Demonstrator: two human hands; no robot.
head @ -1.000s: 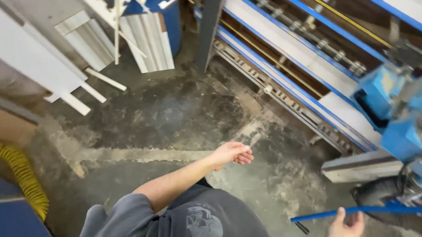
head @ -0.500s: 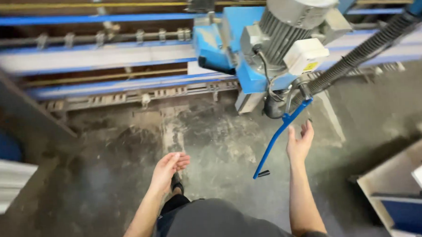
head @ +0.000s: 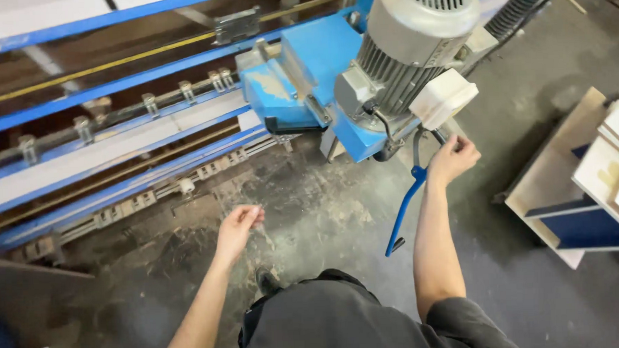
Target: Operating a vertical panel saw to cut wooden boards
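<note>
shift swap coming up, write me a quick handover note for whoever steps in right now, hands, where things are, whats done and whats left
Right hand: raised at the top of the blue lever handle, under the grey electric motor of the blue saw carriage; whether it grips is not clear.
Left hand: empty, loosely curled, in the air above the dusty concrete floor.
Things: the carriage sits on the long blue rail frame; white and blue cabinet panels stand at the right.
Done: person is at the machine, hand at the lever.
Left: no sign of a cut.
</note>
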